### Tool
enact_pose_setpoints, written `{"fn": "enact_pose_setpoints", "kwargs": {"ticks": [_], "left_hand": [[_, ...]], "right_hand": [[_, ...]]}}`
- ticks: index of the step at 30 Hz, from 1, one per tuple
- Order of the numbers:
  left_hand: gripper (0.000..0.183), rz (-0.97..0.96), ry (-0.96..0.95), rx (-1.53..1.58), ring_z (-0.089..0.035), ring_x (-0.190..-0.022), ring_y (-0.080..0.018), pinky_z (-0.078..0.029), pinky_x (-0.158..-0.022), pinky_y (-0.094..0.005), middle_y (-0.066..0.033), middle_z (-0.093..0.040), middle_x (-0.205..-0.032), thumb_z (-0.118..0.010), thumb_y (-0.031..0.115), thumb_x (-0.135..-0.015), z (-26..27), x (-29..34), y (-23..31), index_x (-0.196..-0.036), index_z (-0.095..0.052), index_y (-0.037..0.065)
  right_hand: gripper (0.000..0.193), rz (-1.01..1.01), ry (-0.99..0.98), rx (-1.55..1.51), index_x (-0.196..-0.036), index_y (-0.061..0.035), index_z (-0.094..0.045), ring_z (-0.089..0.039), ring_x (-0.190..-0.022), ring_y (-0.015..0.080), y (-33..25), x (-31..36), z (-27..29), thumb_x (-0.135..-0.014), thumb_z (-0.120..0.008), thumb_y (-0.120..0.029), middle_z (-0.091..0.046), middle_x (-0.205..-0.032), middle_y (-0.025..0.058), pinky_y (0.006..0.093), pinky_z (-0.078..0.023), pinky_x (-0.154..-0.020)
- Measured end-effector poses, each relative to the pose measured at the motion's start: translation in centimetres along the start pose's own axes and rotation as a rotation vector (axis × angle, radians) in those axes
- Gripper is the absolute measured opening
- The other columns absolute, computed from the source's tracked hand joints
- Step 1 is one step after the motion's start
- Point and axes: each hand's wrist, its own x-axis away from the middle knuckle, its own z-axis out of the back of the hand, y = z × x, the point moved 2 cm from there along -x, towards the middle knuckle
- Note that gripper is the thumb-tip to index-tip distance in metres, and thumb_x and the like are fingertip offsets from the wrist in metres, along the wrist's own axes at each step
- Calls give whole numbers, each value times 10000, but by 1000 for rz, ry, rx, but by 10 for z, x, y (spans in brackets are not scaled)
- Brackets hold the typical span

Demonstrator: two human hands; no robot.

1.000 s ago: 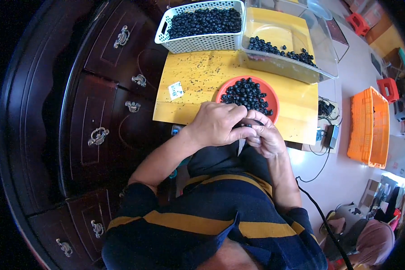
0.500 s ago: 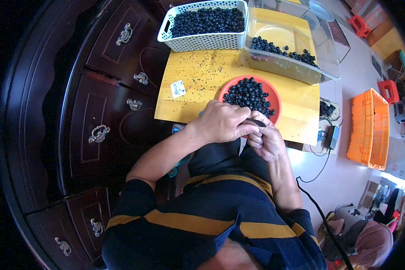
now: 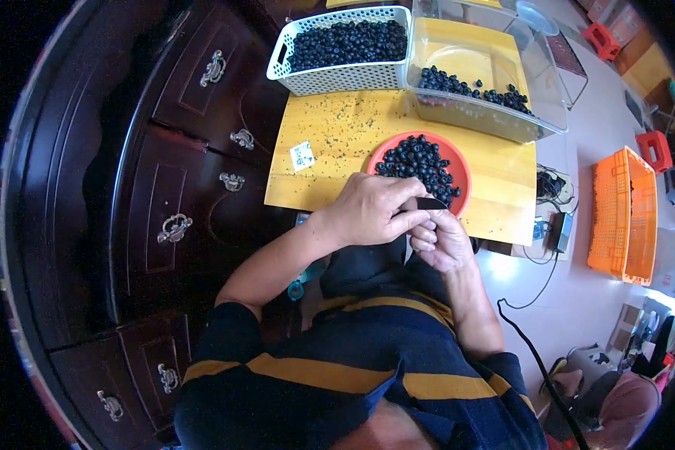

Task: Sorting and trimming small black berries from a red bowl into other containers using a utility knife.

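My left hand (image 3: 369, 208) is closed around a small knife (image 3: 432, 203), its dark blade pointing right from between thumb and forefinger. Beside it, my right hand (image 3: 448, 241) has its fingers curled, its fingertips close to the blade. Whatever it pinches is hidden or too small to make out. Both hands are over the near edge of a round red dish (image 3: 463, 174) that holds many small, round, blue-black balls (image 3: 418, 160), like berries or beads. The hands partly cover the dish's near side.
Dark crumbs and a small printed white card (image 3: 302, 155) lie on the yellow table (image 3: 495, 191). Behind stand a full white perforated basket (image 3: 345, 80) and a clear bin (image 3: 476, 124) with more balls. Dark drawers (image 3: 150, 217) line the left; cables and an orange crate (image 3: 624, 217) are right.
The knife's blade has turned and now shows broader and flatter, pointing right. The hands have stayed close together over the dish. The whole view has shifted slightly.
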Motion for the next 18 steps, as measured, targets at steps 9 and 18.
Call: {"fn": "enact_pose_setpoints", "kwargs": {"ticks": [9, 18], "left_hand": [[432, 427, 199, -344, -671, -676, -214, -536, -635, -362, -89, -677, -783, -786, 360, -865, 89, -70, -60, -1171, -672, 78], [518, 311, -56, -49, -690, -702, -213, -550, -679, -358, -103, -688, -796, -806, 298, -840, 30, -13, -34, -1285, -665, 74]], "right_hand": [[367, 90, 206, -101, -1158, -48, -628, -440, -635, 87, 1, -2, -4, -1052, -559, -393, -507, -821, -19, 223, -376, -523], [562, 102, 165, -123, -1416, -17, -516, -615, -1221, 289, 2, -8, -17, -1071, -450, -456, -628, -1343, 145, 409, -521, -988]]}}
